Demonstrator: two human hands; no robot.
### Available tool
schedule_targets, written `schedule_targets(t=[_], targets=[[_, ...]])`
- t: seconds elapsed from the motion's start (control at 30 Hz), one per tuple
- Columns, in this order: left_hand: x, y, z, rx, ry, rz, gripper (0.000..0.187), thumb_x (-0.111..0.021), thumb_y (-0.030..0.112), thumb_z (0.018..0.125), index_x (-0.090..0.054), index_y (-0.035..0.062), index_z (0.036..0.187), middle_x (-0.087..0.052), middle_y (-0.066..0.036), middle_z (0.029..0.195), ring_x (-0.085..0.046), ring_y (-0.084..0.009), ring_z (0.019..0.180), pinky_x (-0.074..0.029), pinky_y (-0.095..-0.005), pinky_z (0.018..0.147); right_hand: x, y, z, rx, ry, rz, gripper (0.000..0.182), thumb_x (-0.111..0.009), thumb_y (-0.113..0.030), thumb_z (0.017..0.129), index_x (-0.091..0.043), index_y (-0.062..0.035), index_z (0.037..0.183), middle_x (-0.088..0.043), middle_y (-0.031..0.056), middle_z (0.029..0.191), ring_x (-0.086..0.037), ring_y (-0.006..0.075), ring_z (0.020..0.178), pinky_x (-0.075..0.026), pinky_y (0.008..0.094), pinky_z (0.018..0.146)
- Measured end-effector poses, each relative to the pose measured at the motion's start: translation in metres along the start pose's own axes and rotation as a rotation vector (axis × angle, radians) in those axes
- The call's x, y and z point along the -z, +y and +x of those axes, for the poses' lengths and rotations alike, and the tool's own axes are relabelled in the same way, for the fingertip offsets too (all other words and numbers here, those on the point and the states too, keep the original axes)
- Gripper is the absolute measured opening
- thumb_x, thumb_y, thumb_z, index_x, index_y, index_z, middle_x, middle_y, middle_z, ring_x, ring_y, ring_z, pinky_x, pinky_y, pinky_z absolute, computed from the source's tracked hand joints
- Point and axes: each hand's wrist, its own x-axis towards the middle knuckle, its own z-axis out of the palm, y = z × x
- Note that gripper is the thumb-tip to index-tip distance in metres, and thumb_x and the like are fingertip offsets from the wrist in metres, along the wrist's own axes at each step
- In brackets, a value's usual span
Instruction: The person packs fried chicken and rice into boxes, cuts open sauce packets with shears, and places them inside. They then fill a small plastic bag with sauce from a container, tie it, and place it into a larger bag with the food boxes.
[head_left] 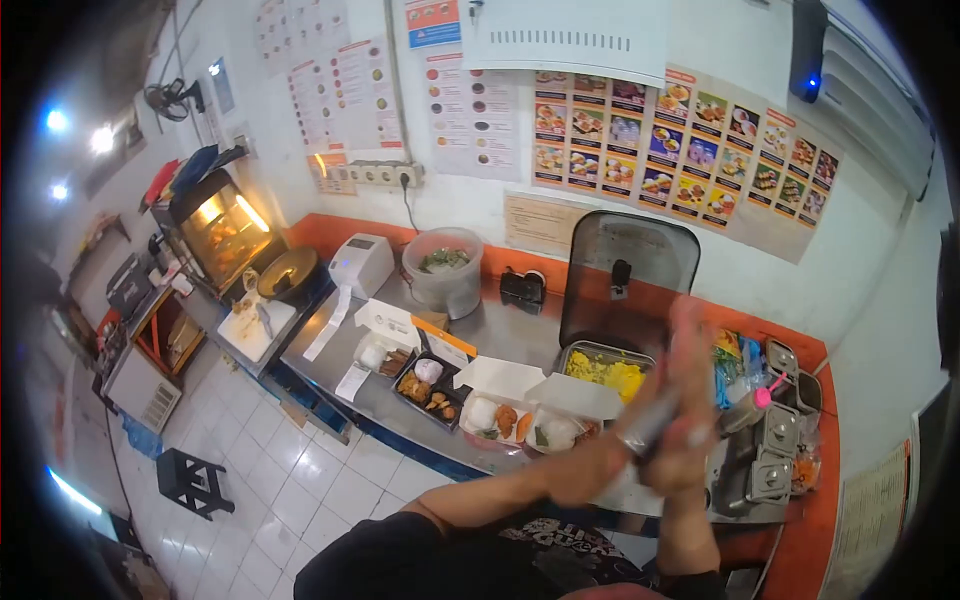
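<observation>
Two hands raised together, left hand (585,468) meeting blurred, upright right hand (688,400)

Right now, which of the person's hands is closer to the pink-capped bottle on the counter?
Right. The right hand is raised just left of the pink-capped bottle. The left hand sits lower and farther left, beyond the right one.

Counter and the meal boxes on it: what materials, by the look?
Counter: probably stainless steel, a dull grey sheet with soft reflections. Meal boxes: white ones look like paperboard, matte with folded flap lids; the black tray seems to be plastic, with moulded compartments.
</observation>
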Motion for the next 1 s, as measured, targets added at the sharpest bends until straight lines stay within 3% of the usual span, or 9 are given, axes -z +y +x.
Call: schedule_targets(t=[0.07,0.33,0.53,0.67,0.73,0.8,0.87,0.93,1.0], targets=[[0.027,0.013,0.004,0.104,0.005,-0.101,0.091,-0.037,0.063,0.094,0.002,0.0075,0.155,-0.006,-0.013,0.161,-0.010,-0.0256,0.149,-0.010,-0.0354,0.119,-0.036,-0.007,-0.021,0.084,-0.186,-0.090,0.065,-0.016,-0.050,0.102,-0.039,-0.0097,0.148,-0.030,0.0234,0.154,-0.014,0.0405,0.147,0.001,0.0539,0.117],[0.035,-0.001,-0.014,0.144,0.030,-0.059,0.082,-0.038,0.053,0.100,0.002,0.0064,0.155,-0.006,-0.011,0.161,-0.012,-0.0234,0.148,-0.011,-0.0367,0.119,-0.037,-0.006,-0.015,0.105,-0.214,-0.105,0.059,-0.018,-0.045,0.104,-0.046,-0.0103,0.144,-0.030,0.0205,0.155,-0.012,0.0400,0.148,-0.001,0.0495,0.118],[0.011,-0.026,-0.010,0.011,0.018,0.040,0.081,-0.038,0.051,0.101,0.003,0.0068,0.155,-0.004,-0.010,0.161,-0.012,-0.0227,0.148,-0.010,-0.0366,0.119,-0.005,-0.004,0.012,-0.069,0.025,0.037,0.059,-0.017,-0.040,0.105,-0.046,-0.0053,0.142,-0.037,0.0193,0.151,-0.025,0.0363,0.145,-0.004,0.0494,0.118],[0.032,-0.050,-0.007,0.049,-0.040,-0.028,0.081,-0.038,0.051,0.101,0.003,0.0070,0.155,-0.004,-0.009,0.161,-0.011,-0.0223,0.148,-0.009,-0.0366,0.119,-0.032,0.019,-0.036,0.042,-0.003,-0.275,0.058,-0.020,-0.038,0.104,-0.052,-0.0024,0.137,-0.043,0.0198,0.147,-0.031,0.0327,0.143,-0.004,0.0534,0.118],[0.017,-0.022,0.006,0.199,0.204,-0.129,0.067,-0.042,0.047,0.101,-0.019,0.0046,0.149,-0.027,-0.010,0.149,-0.031,-0.0190,0.135,-0.025,-0.0339,0.111,-0.028,0.025,-0.013,0.098,-0.092,-0.117,0.060,-0.019,-0.041,0.105,-0.053,-0.0025,0.136,-0.046,0.0208,0.145,-0.032,0.0346,0.142,-0.006,0.0493,0.118],[0.009,0.000,0.017,0.391,0.445,-0.241,0.058,-0.046,0.043,0.102,-0.042,0.0023,0.143,-0.051,-0.010,0.137,-0.050,-0.0157,0.122,-0.040,-0.0312,0.104,-0.006,0.040,-0.004,-0.010,0.108,-0.034,0.055,-0.029,-0.039,0.105,-0.057,0.0018,0.129,-0.053,0.0193,0.137,-0.047,0.0314,0.129,-0.027,0.0453,0.110],[0.026,-0.010,0.018,0.184,0.522,0.033,0.040,-0.046,0.035,0.103,-0.062,0.0015,0.119,-0.066,-0.007,0.108,-0.060,-0.0130,0.100,-0.047,-0.0265,0.087,0.022,0.044,0.003,-0.127,0.240,-0.014,0.054,-0.030,-0.039,0.106,-0.060,0.0031,0.121,-0.059,0.0166,0.127,-0.056,0.0279,0.111,-0.039,0.0389,0.097],[0.042,-0.004,0.019,0.150,0.691,0.704,0.040,-0.052,0.033,0.102,-0.066,-0.0029,0.092,-0.064,0.000,0.080,-0.053,-0.0070,0.075,-0.046,-0.0253,0.068,0.049,0.037,0.005,-0.291,0.310,-0.074,0.053,-0.031,-0.037,0.106,-0.063,0.0034,0.115,-0.062,0.0162,0.121,-0.059,0.0255,0.100,-0.043,0.0357,0.089],[0.037,-0.013,0.027,-0.027,0.747,0.701,0.040,-0.052,0.030,0.102,-0.059,-0.0024,0.079,-0.054,-0.003,0.065,-0.043,-0.0085,0.066,-0.041,-0.0284,0.059,0.069,0.031,0.009,-0.217,0.127,-0.254,0.051,-0.034,-0.037,0.106,-0.065,0.0036,0.100,-0.063,0.0158,0.092,-0.058,0.0218,0.081,-0.044,0.0328,0.075]])
